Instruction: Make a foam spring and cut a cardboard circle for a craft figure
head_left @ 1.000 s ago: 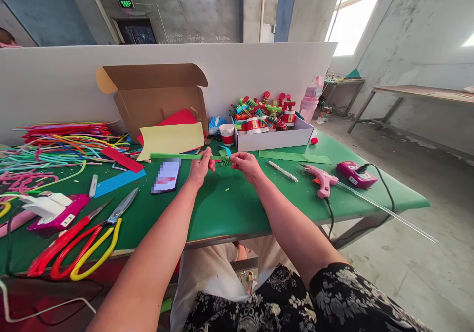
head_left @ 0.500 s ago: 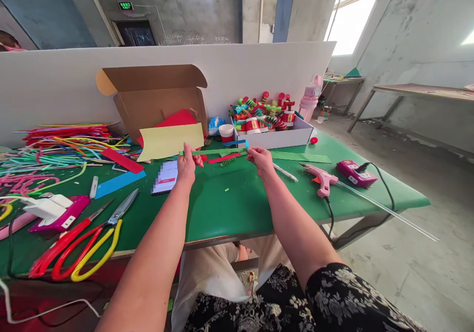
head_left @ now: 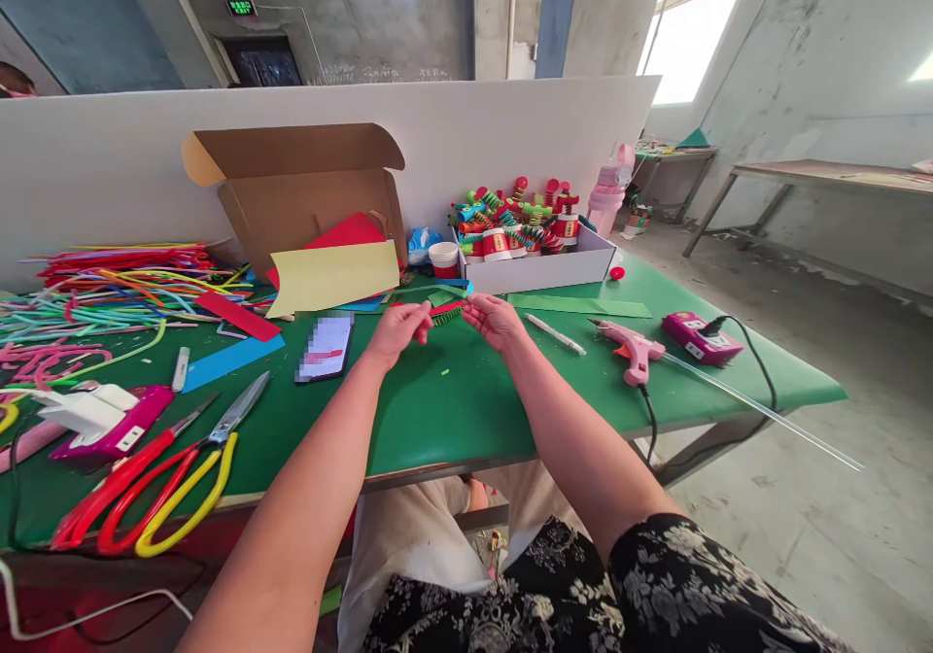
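My left hand and my right hand sit close together, low over the green table. Between their fingertips lies a short red paper strip with a small green folded coil against it. My left thumb and fingers pinch the strip's left end. The curled fingers of my right hand meet its right end. Just behind the hands, a long green paper strip lies flat on the table.
Phone, blue strip and red and yellow scissors lie left. Pipe cleaners and an open cardboard box stand behind. A white box of finished crafts, glue gun and pen are on the right.
The long green strip I held stretched above the table has left my hands and lies behind them. Both hands have come together and dropped to the red strip.
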`<state>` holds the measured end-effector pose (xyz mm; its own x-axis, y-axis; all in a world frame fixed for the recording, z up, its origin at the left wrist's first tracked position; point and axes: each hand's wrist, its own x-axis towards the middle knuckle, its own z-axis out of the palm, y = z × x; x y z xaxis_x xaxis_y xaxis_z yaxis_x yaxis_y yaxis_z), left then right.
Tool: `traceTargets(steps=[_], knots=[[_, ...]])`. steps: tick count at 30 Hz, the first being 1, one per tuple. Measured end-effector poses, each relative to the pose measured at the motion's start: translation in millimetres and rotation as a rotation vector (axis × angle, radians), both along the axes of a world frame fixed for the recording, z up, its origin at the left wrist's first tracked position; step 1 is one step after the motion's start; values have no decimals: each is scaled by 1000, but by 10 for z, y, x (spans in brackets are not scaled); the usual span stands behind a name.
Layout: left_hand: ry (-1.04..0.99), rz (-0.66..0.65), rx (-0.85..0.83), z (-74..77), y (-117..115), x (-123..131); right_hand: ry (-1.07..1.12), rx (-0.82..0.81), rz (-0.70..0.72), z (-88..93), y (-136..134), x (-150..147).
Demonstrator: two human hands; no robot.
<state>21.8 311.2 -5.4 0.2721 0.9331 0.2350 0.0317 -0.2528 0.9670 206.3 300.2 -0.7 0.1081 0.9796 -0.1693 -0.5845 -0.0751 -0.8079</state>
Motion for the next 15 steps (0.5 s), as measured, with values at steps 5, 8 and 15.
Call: traceTargets(steps=[5,8,15], knots=[[23,-68,-64,-30,-56,120,-71,73,198,-79,-53,-238],[-25,-40,-51,-20,-45,112,-126,128,215,-123,-73,-313],[-84,25,-77,-21,-21,93,-143,177,210,-132,-101,-313]])
